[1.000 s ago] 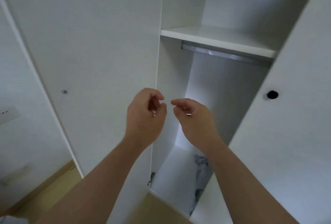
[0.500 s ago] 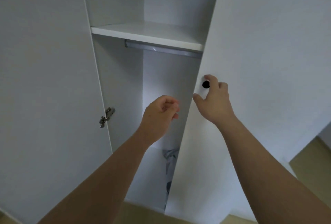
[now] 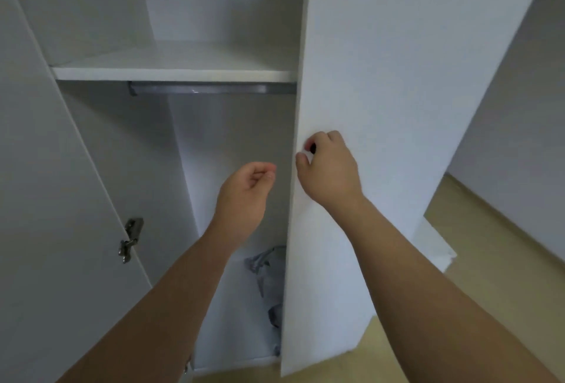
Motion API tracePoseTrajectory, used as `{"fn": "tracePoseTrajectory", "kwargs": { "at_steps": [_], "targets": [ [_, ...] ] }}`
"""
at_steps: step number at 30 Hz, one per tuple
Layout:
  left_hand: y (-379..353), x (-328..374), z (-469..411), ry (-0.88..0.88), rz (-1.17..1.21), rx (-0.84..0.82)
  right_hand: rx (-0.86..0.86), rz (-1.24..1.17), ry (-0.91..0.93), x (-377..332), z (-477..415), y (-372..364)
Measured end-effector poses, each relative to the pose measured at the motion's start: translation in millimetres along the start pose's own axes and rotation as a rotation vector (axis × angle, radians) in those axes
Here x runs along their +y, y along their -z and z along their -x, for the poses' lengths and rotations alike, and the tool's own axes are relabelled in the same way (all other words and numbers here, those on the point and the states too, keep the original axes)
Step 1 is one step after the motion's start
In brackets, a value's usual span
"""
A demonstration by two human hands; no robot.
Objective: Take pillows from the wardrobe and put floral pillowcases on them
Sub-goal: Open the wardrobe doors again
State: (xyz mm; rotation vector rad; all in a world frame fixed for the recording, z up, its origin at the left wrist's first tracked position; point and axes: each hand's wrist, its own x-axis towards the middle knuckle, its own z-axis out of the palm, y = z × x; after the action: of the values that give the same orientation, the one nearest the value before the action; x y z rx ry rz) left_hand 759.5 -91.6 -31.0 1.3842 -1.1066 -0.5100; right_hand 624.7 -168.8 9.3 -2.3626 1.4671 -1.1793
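White wardrobe (image 3: 214, 61) stood open, right hand (image 3: 330, 168) pinched around the dark knob (image 3: 312, 147) on the right door (image 3: 382, 107), left hand (image 3: 244, 196) loosely curled and holding nothing in the opening, grey patterned fabric (image 3: 269, 278) on the wardrobe floor, partly hidden behind that door.

Door under the right hand (image 3: 331, 168): right wardrobe door (image 3: 382, 83), smooth matt white board.
Knob at the fingertips: black knob (image 3: 312, 147), finish unclear.
Left of the grip: shelf (image 3: 171, 72), matt white board; rail (image 3: 211, 89), dull grey metal; hinge (image 3: 131, 239), shiny metal.
Below the grip: patterned fabric (image 3: 270, 278), soft crumpled cloth.
Floor (image 3: 501, 275): pale smooth wood look.
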Motion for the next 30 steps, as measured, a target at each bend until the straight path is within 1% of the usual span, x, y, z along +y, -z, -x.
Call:
{"fn": "tracePoseTrajectory", "kwargs": {
  "at_steps": [3, 5, 8, 11, 12, 16, 19, 21, 25, 27, 30],
  "targets": [
    [-21, 3, -1, -0.01, 0.014, -0.047, 0.076, -0.057, -0.041, 6, 29, 20],
    [-36, 8, 4, -0.006, 0.132, -0.143, 0.101, -0.067, -0.068, 9, 52, 38],
    [-63, 25, 25, 0.018, 0.406, -0.35, 0.145, -0.099, -0.112, 13, 86, 70],
    [-86, 43, 52, -0.015, 0.463, -0.434, 0.248, -0.187, -0.232, 19, 114, 99],
    [-94, 48, 61, -0.039, 0.46, -0.475, 0.296, -0.221, -0.286, 21, 124, 109],
    [-113, 61, 84, -0.158, 0.401, -0.66, 0.397, -0.409, -0.47, 46, 138, 132],
    [-129, 65, 90, -0.22, 0.354, -0.726, 0.435, -0.519, -0.563, 61, 142, 144],
    [-138, 70, 92, -0.26, 0.289, -0.772, 0.471, -0.542, -0.594, 67, 148, 151],
    [-157, 84, 95, -0.403, 0.118, -0.931, 0.577, -0.632, -0.671, 87, 162, 168],
    [-168, 90, 96, -0.458, 0.042, -0.96, 0.607, -0.61, -0.729, 96, 165, 177],
    [-190, 97, 102, -0.5, -0.014, -1.06, 0.735, -0.562, -0.777, 109, 171, 185]
  ]
}}
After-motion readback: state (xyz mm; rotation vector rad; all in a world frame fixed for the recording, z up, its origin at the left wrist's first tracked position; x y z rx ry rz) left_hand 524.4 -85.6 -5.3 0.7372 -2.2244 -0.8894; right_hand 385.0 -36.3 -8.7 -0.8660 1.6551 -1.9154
